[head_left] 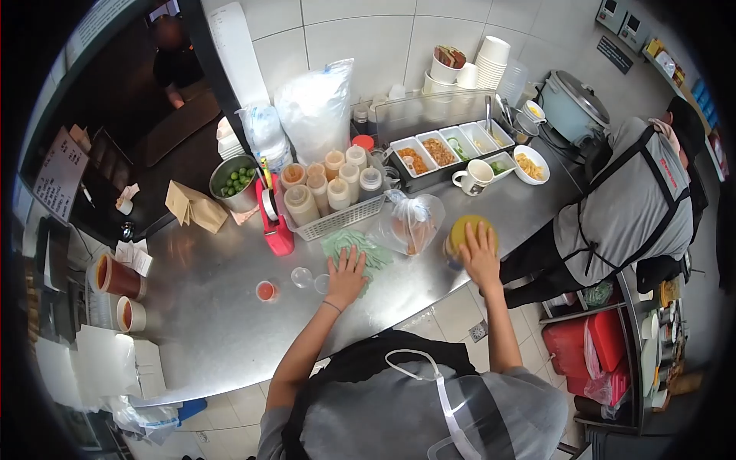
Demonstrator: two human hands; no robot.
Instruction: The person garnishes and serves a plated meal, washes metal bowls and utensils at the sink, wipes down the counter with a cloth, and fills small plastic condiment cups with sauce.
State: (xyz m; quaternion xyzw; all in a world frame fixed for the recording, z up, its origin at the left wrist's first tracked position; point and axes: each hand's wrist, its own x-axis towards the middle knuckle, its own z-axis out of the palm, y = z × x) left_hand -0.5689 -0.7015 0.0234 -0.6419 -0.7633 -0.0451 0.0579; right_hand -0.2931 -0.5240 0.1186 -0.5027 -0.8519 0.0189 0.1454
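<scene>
My left hand (347, 277) lies with fingers spread on a crumpled green cloth (374, 256) on the steel counter. Two clear little lids (302, 277) lie just left of that hand, with a small cup of red sauce (266, 290) further left. My right hand (480, 254) rests fingers outstretched across the yellow lid (460, 228) of a round container near the counter's front edge; the container's body is mostly hidden. Between my hands, a knotted clear plastic bag (410, 226) with brownish food inside sits a little further back.
Behind stand a basket of squeeze bottles (341, 218), a red tape dispenser (274, 218), a topping tray (437, 157), a mug (473, 178) and a bowl of limes (234, 182). A co-worker (625, 203) stands close on the right. Sauce tubs (119, 277) stand at left.
</scene>
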